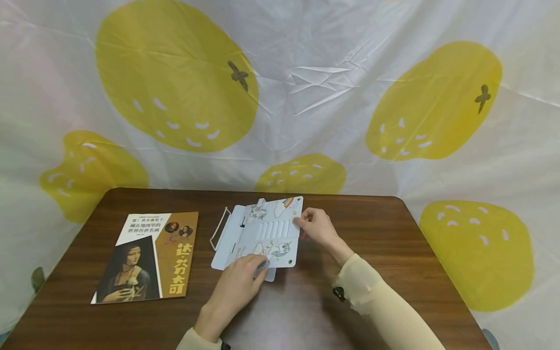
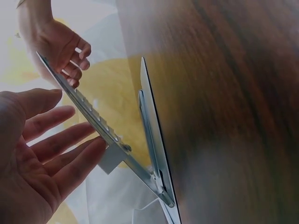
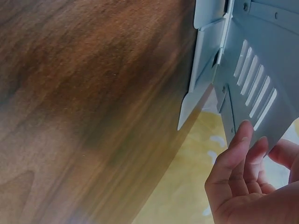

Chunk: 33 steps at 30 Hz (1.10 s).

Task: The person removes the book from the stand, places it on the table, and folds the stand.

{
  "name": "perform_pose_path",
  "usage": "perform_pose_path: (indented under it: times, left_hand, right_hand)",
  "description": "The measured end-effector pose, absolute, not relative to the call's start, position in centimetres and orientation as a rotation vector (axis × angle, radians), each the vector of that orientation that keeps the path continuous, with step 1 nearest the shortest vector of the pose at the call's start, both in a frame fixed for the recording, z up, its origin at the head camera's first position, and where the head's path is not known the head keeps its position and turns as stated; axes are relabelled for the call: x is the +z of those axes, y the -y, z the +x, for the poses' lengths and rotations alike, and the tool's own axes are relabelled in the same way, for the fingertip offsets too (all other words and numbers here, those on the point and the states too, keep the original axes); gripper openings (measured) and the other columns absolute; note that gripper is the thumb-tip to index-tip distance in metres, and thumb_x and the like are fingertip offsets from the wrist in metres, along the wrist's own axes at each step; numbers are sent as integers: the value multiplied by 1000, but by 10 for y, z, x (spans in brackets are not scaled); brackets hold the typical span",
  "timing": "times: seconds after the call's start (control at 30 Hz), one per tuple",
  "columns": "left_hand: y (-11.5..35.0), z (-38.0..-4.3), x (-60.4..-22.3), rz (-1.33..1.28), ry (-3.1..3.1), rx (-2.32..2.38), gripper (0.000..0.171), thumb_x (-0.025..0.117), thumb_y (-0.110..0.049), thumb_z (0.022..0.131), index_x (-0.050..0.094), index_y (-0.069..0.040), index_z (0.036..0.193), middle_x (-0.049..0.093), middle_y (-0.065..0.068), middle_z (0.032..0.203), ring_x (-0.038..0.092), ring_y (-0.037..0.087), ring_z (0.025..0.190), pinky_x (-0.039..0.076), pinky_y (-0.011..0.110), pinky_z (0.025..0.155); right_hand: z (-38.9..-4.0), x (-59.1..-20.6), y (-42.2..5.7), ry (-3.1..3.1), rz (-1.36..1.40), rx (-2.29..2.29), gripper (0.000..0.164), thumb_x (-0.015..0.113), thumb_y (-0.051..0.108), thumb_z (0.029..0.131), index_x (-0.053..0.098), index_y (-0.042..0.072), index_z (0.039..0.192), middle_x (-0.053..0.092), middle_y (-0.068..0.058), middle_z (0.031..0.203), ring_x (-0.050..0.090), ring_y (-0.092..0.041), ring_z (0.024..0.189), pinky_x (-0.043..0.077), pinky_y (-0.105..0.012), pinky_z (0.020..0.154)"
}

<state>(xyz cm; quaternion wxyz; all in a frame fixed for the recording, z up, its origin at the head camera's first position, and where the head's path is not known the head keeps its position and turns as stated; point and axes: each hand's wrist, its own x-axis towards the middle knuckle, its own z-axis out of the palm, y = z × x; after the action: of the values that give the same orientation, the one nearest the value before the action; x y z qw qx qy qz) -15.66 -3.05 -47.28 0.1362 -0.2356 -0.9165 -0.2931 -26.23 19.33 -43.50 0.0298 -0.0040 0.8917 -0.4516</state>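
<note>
A pale blue metal book stand (image 1: 251,231) with unicorn and rainbow prints is partly unfolded at the middle of the table. Its slotted panel (image 3: 261,51) is tilted up from a base plate (image 2: 163,140) lying on the tabletop. My right hand (image 1: 319,227) pinches the panel's right edge, thumb on the printed face and fingers behind. At the panel's near edge, my left hand (image 1: 238,282) has its fingers extended; the left wrist view shows those fingertips (image 2: 96,147) at the panel, though firm contact is unclear. A wire prop (image 1: 218,228) sticks out on the left side.
Left of the stand lies a book (image 1: 172,257) with a painted portrait on its cover. The brown wooden table (image 1: 385,253) ends at a hanging white cloth (image 1: 315,107) with yellow fruit prints behind it.
</note>
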Motion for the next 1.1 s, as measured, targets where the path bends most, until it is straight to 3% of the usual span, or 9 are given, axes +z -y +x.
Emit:
perform_pose_path:
  times: [0.27, 0.63, 1.1]
  left_hand:
    - [33, -155, -475, -695, 2692, -881, 25, 71, -18, 90, 69, -6, 112, 69, 8, 109, 66, 24, 99, 52, 41, 86]
    - [63, -169, -471, -846, 2641, -789, 21, 68, -20, 93, 70, -9, 111, 69, 3, 110, 65, 20, 103, 51, 38, 89]
    - [118, -213, -471, -1009, 2611, -464, 43, 68, -31, 93, 63, -1, 123, 55, 23, 131, 51, 39, 124, 44, 53, 97]
  right_hand:
    - [-260, -446, -198, -2731, 0, -1400, 20, 66, 17, 93, 58, 4, 80, 65, -21, 73, 67, -41, 69, 55, -46, 58]
    - [-261, -461, -205, -2719, 37, -1414, 20, 67, 17, 92, 58, 3, 80, 60, -9, 62, 64, -25, 54, 49, -30, 47]
    - [-263, -477, -209, -2647, 116, -1426, 19, 67, 17, 92, 58, 2, 83, 62, -10, 64, 61, -17, 53, 51, -29, 48]
